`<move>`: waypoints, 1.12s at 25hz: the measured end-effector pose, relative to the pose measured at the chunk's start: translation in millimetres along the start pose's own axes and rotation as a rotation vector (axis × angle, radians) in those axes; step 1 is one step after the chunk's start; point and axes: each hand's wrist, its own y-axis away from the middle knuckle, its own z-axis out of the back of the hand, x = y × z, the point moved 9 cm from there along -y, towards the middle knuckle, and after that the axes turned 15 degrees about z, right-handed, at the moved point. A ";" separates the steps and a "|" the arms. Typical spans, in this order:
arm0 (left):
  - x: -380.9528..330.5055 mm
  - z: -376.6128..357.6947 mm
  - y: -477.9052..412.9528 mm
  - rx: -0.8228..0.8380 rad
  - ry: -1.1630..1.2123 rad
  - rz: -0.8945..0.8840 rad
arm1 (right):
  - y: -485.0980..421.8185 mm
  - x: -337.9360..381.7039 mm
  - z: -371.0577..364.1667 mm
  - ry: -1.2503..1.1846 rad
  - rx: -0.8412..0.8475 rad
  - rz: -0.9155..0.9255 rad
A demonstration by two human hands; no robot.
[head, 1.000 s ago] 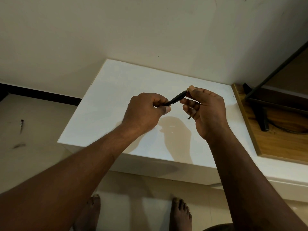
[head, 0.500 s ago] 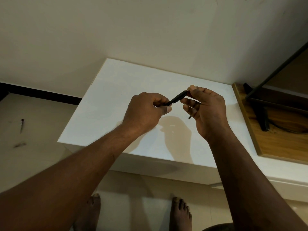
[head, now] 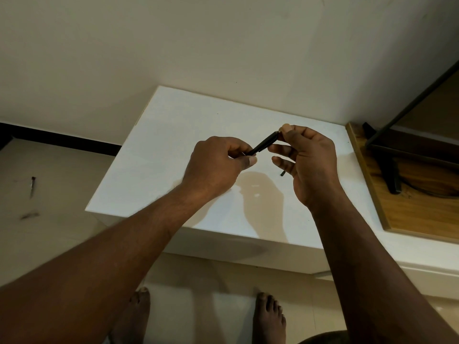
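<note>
A slim black pen (head: 263,144) is held in the air over a white tabletop (head: 159,155). My left hand (head: 216,167) grips its lower end with curled fingers. My right hand (head: 310,165) pinches its upper end between thumb and forefinger. A short thin black tip (head: 282,173) sticks out below my right hand's fingers; what it belongs to is hidden by the palm.
A cream wall (head: 223,45) stands right behind the tabletop. A wooden board (head: 422,219) at the right carries a black stand (head: 390,175) and a cable. Below the table's front edge are my bare feet (head: 269,316) on a pale floor.
Both hands hold the pen much as before; my right hand's lower fingers have spread slightly. Nothing else has moved.
</note>
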 end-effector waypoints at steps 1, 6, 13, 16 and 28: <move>-0.6 0.6 0.3 -0.003 0.000 -0.004 | 0.2 0.4 0.1 0.004 -0.001 0.000; -4.3 4.4 2.5 -0.026 0.020 -0.025 | 0.4 1.7 1.5 0.027 -0.014 0.004; -4.8 6.1 4.0 -0.036 0.024 -0.027 | 1.2 2.2 1.4 0.084 0.003 0.021; -4.4 6.9 4.6 -0.036 0.029 -0.018 | 1.2 0.1 1.0 0.082 0.009 0.005; -2.1 6.7 5.7 -0.037 0.064 -0.001 | 4.5 -4.9 -2.0 -0.005 -0.007 -0.050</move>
